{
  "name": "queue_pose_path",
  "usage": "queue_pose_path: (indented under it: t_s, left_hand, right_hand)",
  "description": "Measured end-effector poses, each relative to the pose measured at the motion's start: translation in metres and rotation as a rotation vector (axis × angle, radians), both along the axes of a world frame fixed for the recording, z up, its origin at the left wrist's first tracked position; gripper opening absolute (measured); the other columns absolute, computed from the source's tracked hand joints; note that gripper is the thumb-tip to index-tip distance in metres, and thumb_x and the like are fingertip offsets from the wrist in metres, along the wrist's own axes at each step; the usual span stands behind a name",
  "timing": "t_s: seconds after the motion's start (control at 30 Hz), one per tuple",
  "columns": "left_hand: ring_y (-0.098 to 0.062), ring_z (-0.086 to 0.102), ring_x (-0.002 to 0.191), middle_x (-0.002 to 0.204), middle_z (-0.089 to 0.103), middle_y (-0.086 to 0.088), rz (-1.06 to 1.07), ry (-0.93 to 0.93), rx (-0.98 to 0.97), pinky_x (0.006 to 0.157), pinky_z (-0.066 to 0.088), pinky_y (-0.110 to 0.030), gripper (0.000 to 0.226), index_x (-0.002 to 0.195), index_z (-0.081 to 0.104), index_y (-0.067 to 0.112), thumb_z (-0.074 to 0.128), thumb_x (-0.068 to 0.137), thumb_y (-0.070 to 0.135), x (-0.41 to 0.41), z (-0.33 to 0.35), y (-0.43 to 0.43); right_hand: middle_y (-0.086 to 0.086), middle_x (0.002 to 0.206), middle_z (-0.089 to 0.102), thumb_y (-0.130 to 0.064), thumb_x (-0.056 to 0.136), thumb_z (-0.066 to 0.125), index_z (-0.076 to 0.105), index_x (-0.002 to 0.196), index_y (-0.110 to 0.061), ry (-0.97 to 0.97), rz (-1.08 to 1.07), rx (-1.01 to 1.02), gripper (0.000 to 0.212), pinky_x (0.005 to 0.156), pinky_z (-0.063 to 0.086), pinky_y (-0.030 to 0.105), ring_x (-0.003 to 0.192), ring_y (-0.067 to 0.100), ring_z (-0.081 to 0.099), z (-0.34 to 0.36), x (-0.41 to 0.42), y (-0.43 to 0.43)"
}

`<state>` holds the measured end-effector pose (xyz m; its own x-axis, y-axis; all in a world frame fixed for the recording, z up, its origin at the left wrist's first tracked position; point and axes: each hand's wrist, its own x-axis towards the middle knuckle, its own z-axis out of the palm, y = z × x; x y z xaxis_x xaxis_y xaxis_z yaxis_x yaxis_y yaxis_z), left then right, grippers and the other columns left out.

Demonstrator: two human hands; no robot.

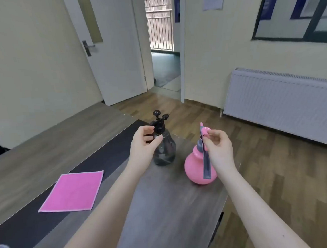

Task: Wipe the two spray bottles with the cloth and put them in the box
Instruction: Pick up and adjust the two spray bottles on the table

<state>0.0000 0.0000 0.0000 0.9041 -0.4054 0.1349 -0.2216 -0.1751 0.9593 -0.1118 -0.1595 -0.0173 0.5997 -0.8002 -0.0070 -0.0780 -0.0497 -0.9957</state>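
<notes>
Left hand point(143, 143) curling loosely at neck of dark spray bottle point(164, 150), fingers part open, firm hold not clear. Right hand point(218, 147) pinching near pink cap of pink spray bottle point(199, 165), contact uncertain. Pink cloth point(72, 192) lying flat toward table's point(46, 145) left side, on dark centre strip. Both bottles standing upright near table's far right corner, dark one left of pink one. Box not showing.

Head-worn view, angled forward and down, close over table point(163, 209)
</notes>
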Motion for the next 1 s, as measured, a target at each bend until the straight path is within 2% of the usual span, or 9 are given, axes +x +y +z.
queue_pose_path:
  t_s: [0.1, 0.2, 0.27, 0.33, 0.47, 0.63, 0.73, 0.87, 1.0]
  left_hand:
    - [-0.016, 0.051, 0.105, 0.125, 0.054, -0.004, 0.021, -0.08, 0.183, 0.085, 0.041, -0.026, 0.038, 0.116, 0.053, 0.015, 0.069, 0.082, 0.015, 0.03, -0.008, -0.024]
    - [-0.018, 0.048, 0.11, 0.13, 0.05, -0.005, 0.005, -0.11, 0.351, 0.09, 0.04, -0.032, 0.054, 0.124, 0.046, 0.016, 0.072, 0.077, 0.017, 0.062, -0.017, -0.047]
    - [-0.026, 0.045, 0.121, 0.135, 0.046, -0.008, 0.04, -0.171, 0.512, 0.099, 0.041, -0.043, 0.069, 0.132, 0.039, 0.016, 0.075, 0.073, 0.023, 0.085, -0.024, -0.063]
    - [-0.031, 0.042, 0.126, 0.14, 0.041, -0.011, 0.072, -0.155, 0.665, 0.101, 0.041, -0.047, 0.08, 0.137, 0.033, 0.015, 0.076, 0.071, 0.029, 0.107, -0.029, -0.075]
    - [-0.031, 0.052, 0.117, 0.132, 0.052, -0.012, 0.046, -0.041, 0.801, 0.089, 0.048, -0.042, 0.072, 0.134, 0.038, 0.013, 0.073, 0.074, 0.033, 0.133, -0.041, -0.093]
    - [-0.032, 0.062, 0.097, 0.11, 0.065, -0.01, 0.127, -0.09, 0.921, 0.072, 0.049, -0.035, 0.044, 0.118, 0.053, 0.016, 0.064, 0.08, 0.034, 0.151, -0.045, -0.101]
    - [-0.032, 0.062, 0.097, 0.11, 0.065, -0.013, 0.053, -0.038, 0.911, 0.074, 0.05, -0.035, 0.035, 0.112, 0.057, 0.011, 0.06, 0.084, 0.033, 0.155, -0.05, -0.098]
    - [-0.03, 0.06, 0.105, 0.116, 0.064, -0.011, -0.08, 0.084, 0.829, 0.085, 0.05, -0.033, 0.041, 0.12, 0.053, 0.014, 0.061, 0.083, 0.032, 0.14, -0.054, -0.088]
    - [-0.033, 0.058, 0.108, 0.116, 0.065, -0.012, 0.054, 0.117, 0.682, 0.087, 0.049, -0.035, 0.039, 0.12, 0.052, 0.014, 0.059, 0.084, 0.025, 0.107, -0.058, -0.047]
  right_hand:
    - [0.013, 0.129, 0.052, -0.023, 0.081, 0.064, 0.051, 0.123, -0.013, 0.324, -0.055, -0.199, 0.045, 0.101, 0.041, 0.043, 0.121, 0.03, 0.048, -0.013, 0.02, -0.03]
    - [0.017, 0.144, 0.036, -0.035, 0.076, 0.067, 0.03, 0.142, -0.014, 0.629, 0.029, -0.216, 0.079, 0.105, 0.034, 0.048, 0.131, 0.038, 0.035, -0.023, 0.038, -0.049]
    - [0.017, 0.142, 0.039, -0.038, 0.075, 0.067, 0.03, 0.142, -0.013, 0.71, 0.091, -0.2, 0.08, 0.101, 0.039, 0.048, 0.129, 0.038, 0.039, -0.031, 0.049, -0.058]
    - [0.013, 0.129, 0.05, -0.04, 0.077, 0.064, 0.042, 0.129, -0.013, 0.751, 0.134, -0.196, 0.063, 0.092, 0.046, 0.045, 0.118, 0.035, 0.049, -0.04, 0.057, -0.063]
    - [0.007, 0.117, 0.056, -0.04, 0.081, 0.059, 0.047, 0.119, -0.016, 0.771, 0.143, -0.227, 0.046, 0.077, 0.046, 0.037, 0.104, 0.03, 0.058, -0.051, 0.063, -0.068]
    - [0.005, 0.11, 0.061, -0.039, 0.081, 0.057, 0.053, 0.116, -0.021, 0.782, 0.172, -0.223, 0.04, 0.072, 0.045, 0.032, 0.097, 0.028, 0.06, -0.05, 0.069, -0.075]
    - [0.001, 0.096, 0.062, -0.035, 0.078, 0.059, 0.055, 0.102, -0.023, 0.738, 0.173, -0.155, 0.027, 0.073, 0.047, 0.033, 0.09, 0.028, 0.06, -0.048, 0.068, -0.076]
    - [0.007, 0.078, 0.065, -0.017, 0.074, 0.064, 0.056, 0.077, -0.015, 0.601, 0.145, -0.097, 0.009, 0.072, 0.054, 0.039, 0.08, 0.032, 0.063, -0.049, 0.068, -0.073]
    - [0.012, 0.075, 0.07, -0.014, 0.068, 0.069, 0.059, 0.065, -0.014, 0.554, 0.152, -0.117, 0.01, 0.075, 0.056, 0.044, 0.079, 0.033, 0.066, -0.047, 0.061, -0.055]
